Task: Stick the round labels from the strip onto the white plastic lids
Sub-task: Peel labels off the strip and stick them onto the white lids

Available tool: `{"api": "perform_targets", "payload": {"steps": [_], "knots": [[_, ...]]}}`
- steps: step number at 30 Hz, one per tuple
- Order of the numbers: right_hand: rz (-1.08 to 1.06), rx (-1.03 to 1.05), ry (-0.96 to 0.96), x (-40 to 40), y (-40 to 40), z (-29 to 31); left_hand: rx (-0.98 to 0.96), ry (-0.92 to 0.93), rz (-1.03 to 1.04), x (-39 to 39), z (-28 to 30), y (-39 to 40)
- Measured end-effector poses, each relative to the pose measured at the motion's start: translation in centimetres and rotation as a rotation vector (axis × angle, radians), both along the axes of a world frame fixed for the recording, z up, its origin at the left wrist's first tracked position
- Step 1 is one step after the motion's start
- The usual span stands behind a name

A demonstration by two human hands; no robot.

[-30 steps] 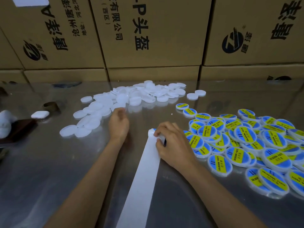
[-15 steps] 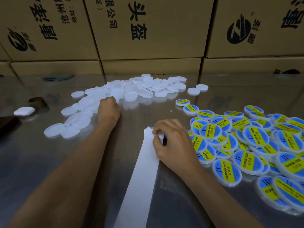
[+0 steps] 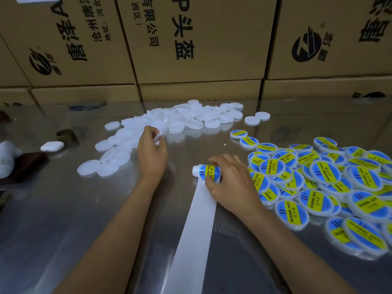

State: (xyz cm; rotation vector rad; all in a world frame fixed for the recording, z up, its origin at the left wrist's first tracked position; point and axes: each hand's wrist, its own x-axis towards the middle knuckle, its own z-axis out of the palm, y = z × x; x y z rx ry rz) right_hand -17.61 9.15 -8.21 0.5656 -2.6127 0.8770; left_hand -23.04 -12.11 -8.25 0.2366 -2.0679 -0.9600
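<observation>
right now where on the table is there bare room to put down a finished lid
Bare metal lies left of the strip, below the plain lids and around the left forearm. A smaller patch lies between the left hand and the labelled lids, behind the right hand. The right side is crowded with labelled lids; the far middle with plain ones.

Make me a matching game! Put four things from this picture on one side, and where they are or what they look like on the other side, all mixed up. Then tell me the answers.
Things:
1. left hand
2. right hand
3. plain white lids
4. labelled lids

Clues:
A. heaped on the right, blue and yellow on top
B. pinches the label strip where a blue and yellow label curls over its end
C. piled at the back of the shiny table, no stickers
D. holds one white lid up off the table

Pairs: 1-D, 2-B, 3-C, 4-A
</observation>
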Motion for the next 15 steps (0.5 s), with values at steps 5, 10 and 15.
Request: {"api": "perform_targets", "payload": {"steps": [5,10,15], "knots": [[-0.001,-0.034,-0.025,0.1,0.1,0.4,0.236,0.012,-0.117,2.7,1.1,3.6],[0.020,-0.073,0.013,0.3,0.3,0.7,0.680,-0.018,-0.368,4.3,2.4,7.4],[0.018,-0.096,0.024,0.4,0.5,0.7,0.684,-0.045,-0.445,5.0,2.0,9.1]]}}
